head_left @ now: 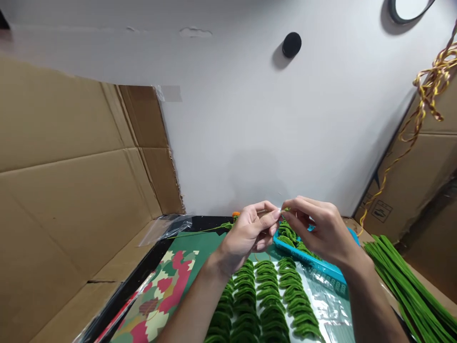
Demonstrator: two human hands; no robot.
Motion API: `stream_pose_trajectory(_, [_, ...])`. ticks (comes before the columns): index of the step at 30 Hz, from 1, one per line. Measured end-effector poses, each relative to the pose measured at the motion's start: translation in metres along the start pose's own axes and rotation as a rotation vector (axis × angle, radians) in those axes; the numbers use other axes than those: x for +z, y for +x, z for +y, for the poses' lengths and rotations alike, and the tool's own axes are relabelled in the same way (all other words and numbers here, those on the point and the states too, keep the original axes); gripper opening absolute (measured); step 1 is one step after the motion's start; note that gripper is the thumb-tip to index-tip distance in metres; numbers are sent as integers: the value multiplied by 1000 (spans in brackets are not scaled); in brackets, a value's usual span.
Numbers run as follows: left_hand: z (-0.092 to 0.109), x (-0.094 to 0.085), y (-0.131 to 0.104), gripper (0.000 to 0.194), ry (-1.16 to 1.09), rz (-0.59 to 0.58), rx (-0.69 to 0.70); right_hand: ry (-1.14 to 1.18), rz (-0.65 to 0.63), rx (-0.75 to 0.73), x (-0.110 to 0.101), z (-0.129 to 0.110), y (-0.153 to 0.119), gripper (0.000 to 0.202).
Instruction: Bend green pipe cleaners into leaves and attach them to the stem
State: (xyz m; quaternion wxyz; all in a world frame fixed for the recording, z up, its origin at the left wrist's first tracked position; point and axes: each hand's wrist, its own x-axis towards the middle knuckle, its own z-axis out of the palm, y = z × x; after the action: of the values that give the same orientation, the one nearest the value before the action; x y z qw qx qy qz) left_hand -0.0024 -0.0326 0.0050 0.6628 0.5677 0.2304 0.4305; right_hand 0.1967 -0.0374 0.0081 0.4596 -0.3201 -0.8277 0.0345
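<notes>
My left hand (255,226) and my right hand (319,231) meet fingertip to fingertip above the work surface, both closed in a pinch. Between them shows a small bit of green pipe cleaner (286,209), mostly hidden by the fingers. Below, bent green pipe cleaner pieces (269,290) lie in several rows on a white sheet (302,271). Just behind and under my right hand stands a blue basket (321,268) with more green pieces (287,233) in it.
Long straight green pipe cleaners (403,281) lie in a bundle at the right. An orange flower (236,215) with a green stem rests behind my left hand. Cardboard walls (71,143) flank a white board (228,133). Twisted yellow-brown wire (430,85) hangs at the right.
</notes>
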Motion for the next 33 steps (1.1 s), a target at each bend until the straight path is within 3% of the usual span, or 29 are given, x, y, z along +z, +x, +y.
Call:
stream_pose_trajectory(6, [-2,7,-4,29,199,-7,139,195,46,-21,-3,-7,-2,19])
stream_pose_trajectory(8, [-2,9,-7,23,423,49,288,312,83,57,-1,-8,-1,26])
stream_pose_trajectory(11, [3,9,-12,16,971,81,589,621,54,263,6,-4,2,34])
stream_pose_trajectory(14, [8,6,-16,21,1315,61,717,851,1,378,12,0,5,37])
stream_pose_trajectory(17, [7,6,-13,17,1119,147,583,731,40,331,11,0,6,33])
stream_pose_trajectory(21, [3,6,-3,41,515,150,131,333,46,175,5,-4,5,24])
stream_pose_trajectory(23, [3,5,1,46,313,120,0,230,11,112,4,-3,5,23])
stream_pose_trajectory(28, [8,2,1,44,63,56,-113,150,2,71,8,3,4,29])
stream_pose_trajectory(33, [11,7,-6,40,31,-67,-120,195,32,31,7,0,-2,32])
